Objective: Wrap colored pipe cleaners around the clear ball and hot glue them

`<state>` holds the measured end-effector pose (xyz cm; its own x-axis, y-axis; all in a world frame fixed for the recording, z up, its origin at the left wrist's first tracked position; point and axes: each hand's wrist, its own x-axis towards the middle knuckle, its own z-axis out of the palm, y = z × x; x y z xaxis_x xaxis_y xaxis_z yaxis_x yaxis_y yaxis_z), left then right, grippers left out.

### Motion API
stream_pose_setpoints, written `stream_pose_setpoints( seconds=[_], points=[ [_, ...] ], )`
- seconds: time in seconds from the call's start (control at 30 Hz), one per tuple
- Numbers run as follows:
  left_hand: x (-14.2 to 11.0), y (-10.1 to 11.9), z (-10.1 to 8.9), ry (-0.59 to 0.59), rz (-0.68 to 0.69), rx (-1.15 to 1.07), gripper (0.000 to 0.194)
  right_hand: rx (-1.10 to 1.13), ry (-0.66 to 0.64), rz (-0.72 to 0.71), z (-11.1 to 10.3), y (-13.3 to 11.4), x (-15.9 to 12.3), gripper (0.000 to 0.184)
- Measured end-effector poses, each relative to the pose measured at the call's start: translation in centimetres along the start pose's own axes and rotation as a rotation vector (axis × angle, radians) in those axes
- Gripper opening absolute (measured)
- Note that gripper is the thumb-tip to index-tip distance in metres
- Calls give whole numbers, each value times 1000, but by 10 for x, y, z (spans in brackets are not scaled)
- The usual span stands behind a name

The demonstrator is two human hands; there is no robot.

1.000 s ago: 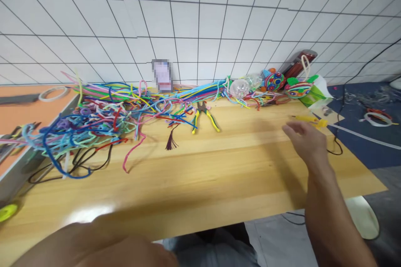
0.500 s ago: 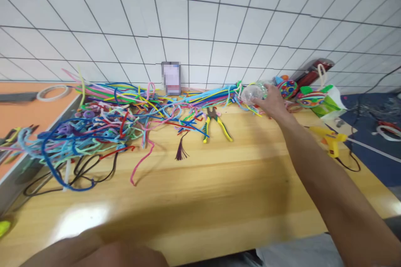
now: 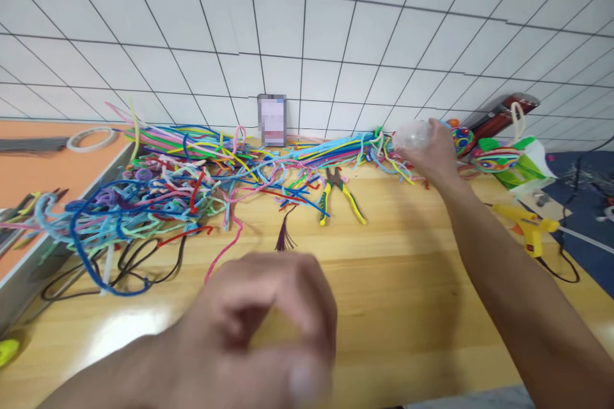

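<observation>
My right hand [image 3: 434,152] reaches to the back of the table, its fingers closed on a clear, roundish plastic piece [image 3: 411,135]. Whether it is a ball or a bag I cannot tell. Close by lies a bundle of pipe cleaners [image 3: 345,146], blue, yellow and purple. In the near middle, my left hand [image 3: 268,326] hovers over the wood, blurred, with fingers curled and a gap between them and the thumb. Nothing shows in it. Just beyond it are a dark tassel [image 3: 284,238] and pliers [image 3: 355,204] with yellow and green handles, jaws toward the wall.
Tangled pipe cleaners [image 3: 158,198] heap up at the left, with a black cord [image 3: 125,262] before them. A phone [image 3: 272,121] leans on the tiled wall. To the right lie a yellow glue gun [image 3: 530,227], colourful stuffed pieces [image 3: 499,156] and a dark red cylinder [image 3: 508,112].
My left hand has risen from the bottom edge into the middle foreground. My right hand has lifted the clear plastic piece slightly. The whole view has shifted a little.
</observation>
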<state>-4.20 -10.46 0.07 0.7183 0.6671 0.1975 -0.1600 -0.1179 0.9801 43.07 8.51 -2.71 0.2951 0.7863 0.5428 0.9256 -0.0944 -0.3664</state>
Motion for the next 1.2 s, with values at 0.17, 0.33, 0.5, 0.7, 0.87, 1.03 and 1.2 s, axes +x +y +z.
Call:
stream_pose_setpoints(
  seconds=[0.17, 0.33, 0.5, 0.7, 0.87, 1.03, 1.2],
  points=[
    [92, -7, 6, 138, -164, 15, 30, 722, -113, 100, -64, -39, -51, 92],
    [97, -55, 25, 199, -230, -153, 45, 1098, -373, 198, -85, -75, -126, 101],
    [93, -63, 43, 157, -225, -265, 89, 1275, -576, 186, -71, -91, -191, 101],
    [83, -74, 58, 228, -183, -269, 90, 1250, -724, 44, -48, -91, -221, 108],
    [83, -88, 58, 277, -95, -131, 102, 1360, -760, 125, -35, -90, -223, 97],
    [81, -98, 51, 206, -84, 21, 97, 1459, -800, 169, -29, -94, -229, 83],
    [79, -96, 44, 327, -48, 535, 82, 1254, -630, 41, -25, -92, -240, 74]
  ],
)
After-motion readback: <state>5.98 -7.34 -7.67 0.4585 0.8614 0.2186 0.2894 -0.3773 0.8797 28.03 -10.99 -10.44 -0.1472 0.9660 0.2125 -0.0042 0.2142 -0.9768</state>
